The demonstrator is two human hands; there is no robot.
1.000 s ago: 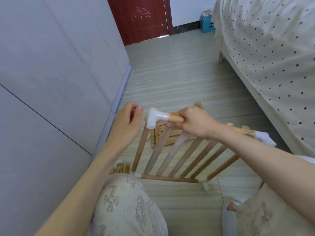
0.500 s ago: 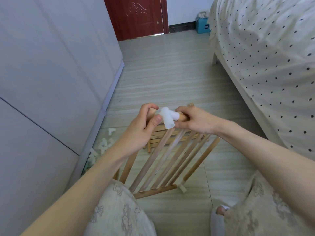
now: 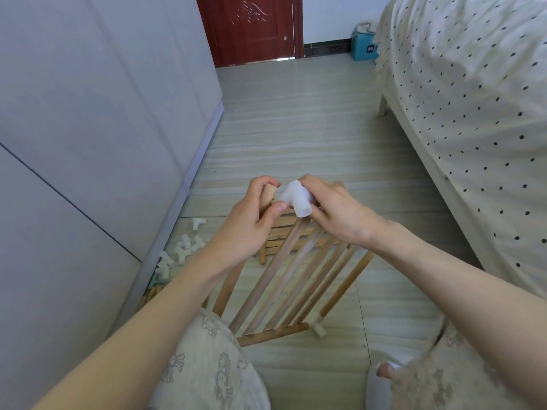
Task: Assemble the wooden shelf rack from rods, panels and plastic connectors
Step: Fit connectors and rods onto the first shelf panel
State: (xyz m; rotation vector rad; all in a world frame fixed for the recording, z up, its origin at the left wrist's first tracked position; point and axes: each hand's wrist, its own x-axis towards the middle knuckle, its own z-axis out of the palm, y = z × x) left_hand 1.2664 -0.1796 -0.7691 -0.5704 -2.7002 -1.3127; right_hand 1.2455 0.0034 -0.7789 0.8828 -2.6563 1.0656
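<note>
A slatted wooden shelf panel (image 3: 284, 291) stands tilted between my knees, its lower rail near the floor. My left hand (image 3: 251, 223) grips the top end of a wooden rod (image 3: 268, 195) at the panel's left side. My right hand (image 3: 334, 211) holds a white plastic connector (image 3: 296, 199) at the panel's upper corner, right beside the rod's end. A second white connector (image 3: 319, 331) caps the lower right corner. More slatted panels (image 3: 284, 235) lie flat on the floor behind.
Several loose white connectors (image 3: 183, 247) and some rods (image 3: 151, 295) lie on the floor along the grey wardrobe (image 3: 88, 128) at the left. A bed with a dotted cover (image 3: 473, 113) fills the right. A red door (image 3: 248, 28) and a blue box (image 3: 364, 48) are far ahead.
My left hand came in from the side and took hold of the rod's top end. The connector turned in my right hand at the corner, and the panel tilted more upright.
</note>
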